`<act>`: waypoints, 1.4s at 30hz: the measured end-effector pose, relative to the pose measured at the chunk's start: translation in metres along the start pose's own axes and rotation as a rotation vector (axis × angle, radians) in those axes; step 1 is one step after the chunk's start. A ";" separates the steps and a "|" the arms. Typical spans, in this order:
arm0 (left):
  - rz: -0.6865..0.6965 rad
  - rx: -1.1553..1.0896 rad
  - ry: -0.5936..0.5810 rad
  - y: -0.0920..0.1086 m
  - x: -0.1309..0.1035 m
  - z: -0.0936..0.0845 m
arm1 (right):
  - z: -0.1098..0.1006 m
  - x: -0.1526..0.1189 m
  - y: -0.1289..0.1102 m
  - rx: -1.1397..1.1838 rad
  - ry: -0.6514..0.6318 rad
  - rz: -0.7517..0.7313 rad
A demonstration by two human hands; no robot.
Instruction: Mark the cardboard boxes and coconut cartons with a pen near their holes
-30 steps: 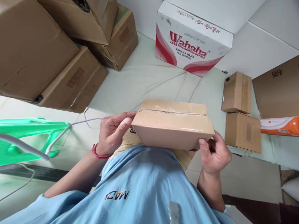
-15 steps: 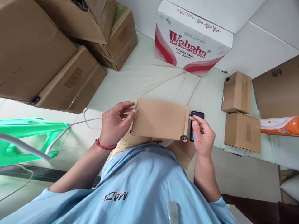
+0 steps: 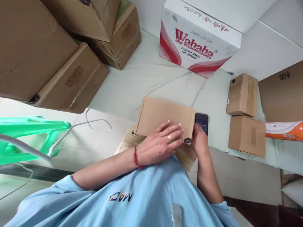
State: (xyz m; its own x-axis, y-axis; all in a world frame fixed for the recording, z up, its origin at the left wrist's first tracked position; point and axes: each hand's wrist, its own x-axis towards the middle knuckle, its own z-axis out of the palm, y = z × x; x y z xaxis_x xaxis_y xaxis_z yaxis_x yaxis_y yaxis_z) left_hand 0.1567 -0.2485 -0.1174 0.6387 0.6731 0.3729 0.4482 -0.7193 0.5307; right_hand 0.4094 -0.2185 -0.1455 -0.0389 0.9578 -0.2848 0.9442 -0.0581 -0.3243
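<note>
A small brown cardboard box (image 3: 163, 112) lies in front of my lap, at the edge of the cloth-covered surface, its lid face closed. My left hand (image 3: 163, 140) rests flat across the near right part of this face, fingers stretched out, with a ring on one finger. At the box's right end is my right hand (image 3: 200, 138), its fingers curled against the side and partly hidden. A black printed mark shows at the near right corner. Just beyond the right hand lies a phone (image 3: 202, 121), partly covered by it.
Large cartons (image 3: 78, 78) are stacked at the left. A white and red water carton (image 3: 200, 41) stands at the back. Two small boxes (image 3: 246, 135) and an orange-white pack (image 3: 284, 130) sit at the right. A green plastic stool (image 3: 54, 126) and a cable (image 3: 78, 125) are at the left.
My left hand has moved from the box's left edge to lie flat on its face. My right hand has closed in on the right end. The box has turned slightly.
</note>
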 end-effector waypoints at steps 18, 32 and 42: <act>-0.044 0.094 0.129 -0.024 0.012 0.007 | 0.008 0.008 -0.025 -0.048 -0.008 0.180; -0.014 0.265 0.180 -0.019 0.017 0.010 | 0.015 -0.014 0.001 0.264 0.152 0.030; 0.016 0.398 0.218 -0.020 0.020 0.018 | -0.026 -0.044 0.017 1.430 0.200 -0.142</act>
State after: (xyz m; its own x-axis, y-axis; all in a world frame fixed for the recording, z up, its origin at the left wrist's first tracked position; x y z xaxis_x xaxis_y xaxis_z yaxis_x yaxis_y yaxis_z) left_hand 0.1715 -0.2240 -0.1343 0.5196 0.6514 0.5529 0.6725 -0.7110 0.2056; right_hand 0.4354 -0.2539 -0.1151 0.0555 0.9949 -0.0846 -0.1962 -0.0723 -0.9779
